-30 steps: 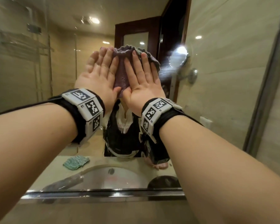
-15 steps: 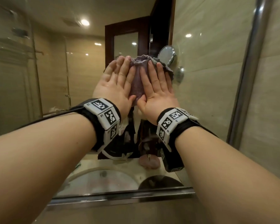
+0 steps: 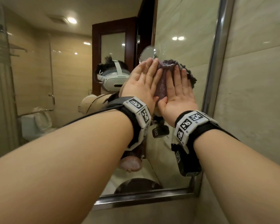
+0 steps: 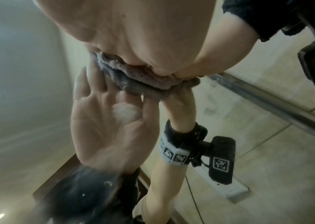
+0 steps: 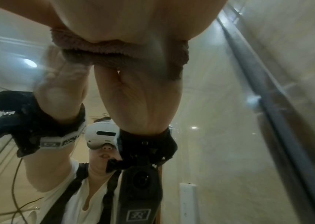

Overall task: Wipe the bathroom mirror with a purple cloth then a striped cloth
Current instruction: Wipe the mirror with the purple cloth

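Mirror [image 3: 184, 38], right frame edge [image 3: 217, 62] near: flat-fingered hands, left [image 3: 141, 83], right [image 3: 178, 94], pressing purple cloth [image 3: 162, 84].

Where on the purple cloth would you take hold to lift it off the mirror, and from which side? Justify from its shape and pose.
Grip the ruffled top edge of the purple cloth, coming from above. It bunches clear of the fingertips there, while the left hand and right hand press the rest flat against the mirror, so little else is likely pinchable.
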Motion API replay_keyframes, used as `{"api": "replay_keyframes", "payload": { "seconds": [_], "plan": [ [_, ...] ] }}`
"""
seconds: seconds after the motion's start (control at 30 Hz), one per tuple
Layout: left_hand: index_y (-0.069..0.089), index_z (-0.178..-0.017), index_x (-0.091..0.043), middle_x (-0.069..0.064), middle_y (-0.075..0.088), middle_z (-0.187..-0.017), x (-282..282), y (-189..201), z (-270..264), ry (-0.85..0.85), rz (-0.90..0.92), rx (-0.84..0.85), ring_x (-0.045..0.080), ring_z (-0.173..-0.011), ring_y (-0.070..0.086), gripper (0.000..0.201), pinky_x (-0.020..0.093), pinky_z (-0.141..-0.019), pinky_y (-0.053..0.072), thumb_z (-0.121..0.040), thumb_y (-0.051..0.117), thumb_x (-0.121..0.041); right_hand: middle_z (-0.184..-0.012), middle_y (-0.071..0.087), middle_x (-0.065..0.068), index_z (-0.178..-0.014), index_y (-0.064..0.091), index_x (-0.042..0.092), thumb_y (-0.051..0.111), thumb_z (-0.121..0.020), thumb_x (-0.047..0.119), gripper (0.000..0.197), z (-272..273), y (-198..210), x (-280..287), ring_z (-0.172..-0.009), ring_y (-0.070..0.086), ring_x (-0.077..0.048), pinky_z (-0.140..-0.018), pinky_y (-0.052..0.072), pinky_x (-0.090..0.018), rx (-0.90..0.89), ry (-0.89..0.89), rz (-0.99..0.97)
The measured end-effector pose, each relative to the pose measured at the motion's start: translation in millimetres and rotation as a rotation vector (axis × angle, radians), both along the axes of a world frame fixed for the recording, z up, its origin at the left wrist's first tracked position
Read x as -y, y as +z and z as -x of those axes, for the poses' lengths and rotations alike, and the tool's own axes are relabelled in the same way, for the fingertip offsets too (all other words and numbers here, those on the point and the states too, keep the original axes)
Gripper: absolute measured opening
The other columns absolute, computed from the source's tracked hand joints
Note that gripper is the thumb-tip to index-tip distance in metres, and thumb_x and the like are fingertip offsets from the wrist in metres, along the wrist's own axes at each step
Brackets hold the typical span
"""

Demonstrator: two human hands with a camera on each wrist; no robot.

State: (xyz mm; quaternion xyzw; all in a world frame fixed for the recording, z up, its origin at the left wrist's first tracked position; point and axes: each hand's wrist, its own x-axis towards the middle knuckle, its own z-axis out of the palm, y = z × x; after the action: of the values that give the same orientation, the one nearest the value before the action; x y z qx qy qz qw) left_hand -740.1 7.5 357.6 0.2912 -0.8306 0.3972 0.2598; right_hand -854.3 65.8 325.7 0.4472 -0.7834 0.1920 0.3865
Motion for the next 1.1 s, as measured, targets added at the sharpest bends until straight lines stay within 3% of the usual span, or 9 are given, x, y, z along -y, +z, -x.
{"api": "replay_keyframes", "payload": {
  "seconds": [0.13,0.3,0.5,0.67,0.8,1.1],
  "plan": [
    [-0.017,-0.145,-0.002,0.021,-0.023,-0.151,-21,-2,33,-0.064,0.009,0.055,0.032,-0.14,-0.02,0.072,0.042,-0.109,-0.019,-0.096,0.006,-0.049,-0.15,-0.032,-0.004,-0.142,-0.027,0.017,0.032,-0.092,0.028,0.078,22,-6,-22,-0.138,-0.028,-0.02,-0.115,-0.013,-0.034,0.123,-0.085,-0.012],
    [-0.018,-0.144,0.0,0.023,-0.022,-0.15,-34,-6,54,-0.054,0.014,0.058,0.033,-0.139,-0.021,0.072,0.043,-0.109,-0.019,-0.096,0.005,-0.048,-0.15,-0.033,-0.004,-0.14,-0.03,0.016,0.03,-0.091,0.027,0.078,36,-12,-32,-0.138,-0.028,-0.019,-0.111,-0.014,-0.03,0.16,-0.107,-0.01],
    [-0.017,-0.145,-0.002,0.02,-0.021,-0.151,-29,-6,47,-0.072,0.049,0.087,0.03,-0.14,-0.021,0.071,0.041,-0.11,-0.019,-0.097,0.006,-0.049,-0.151,-0.03,-0.006,-0.141,-0.027,0.014,0.029,-0.089,0.028,0.078,35,-13,-31,-0.138,-0.027,-0.021,-0.112,-0.015,-0.031,0.148,-0.098,-0.003],
    [-0.017,-0.145,-0.003,0.019,-0.022,-0.152,-19,-12,35,-0.09,0.054,0.09,0.028,-0.141,-0.02,0.072,0.04,-0.111,-0.017,-0.096,0.007,-0.049,-0.152,-0.026,-0.011,-0.143,-0.023,0.01,0.018,-0.075,0.033,0.082,27,-18,-26,-0.139,-0.024,-0.026,-0.113,-0.014,-0.036,0.107,-0.107,-0.043],
    [-0.017,-0.145,-0.002,0.018,-0.02,-0.152,1,-22,22,-0.123,0.1,0.052,0.029,-0.141,-0.018,0.072,0.04,-0.11,-0.017,-0.097,0.012,-0.047,-0.152,-0.026,-0.011,-0.143,-0.022,0.011,0.019,-0.076,0.033,0.082,14,-25,-15,-0.139,-0.024,-0.027,-0.112,-0.016,-0.037,0.083,-0.094,-0.056],
    [-0.018,-0.145,-0.003,0.02,-0.024,-0.151,22,-36,-18,-0.094,0.02,0.038,0.03,-0.141,-0.02,0.071,0.041,-0.112,-0.016,-0.097,0.01,-0.047,-0.153,-0.021,-0.013,-0.142,-0.02,0.011,0.024,-0.077,0.032,0.081,-20,-34,7,-0.14,-0.021,-0.03,-0.11,-0.017,-0.037,0.012,-0.026,-0.066]
  ]
}}
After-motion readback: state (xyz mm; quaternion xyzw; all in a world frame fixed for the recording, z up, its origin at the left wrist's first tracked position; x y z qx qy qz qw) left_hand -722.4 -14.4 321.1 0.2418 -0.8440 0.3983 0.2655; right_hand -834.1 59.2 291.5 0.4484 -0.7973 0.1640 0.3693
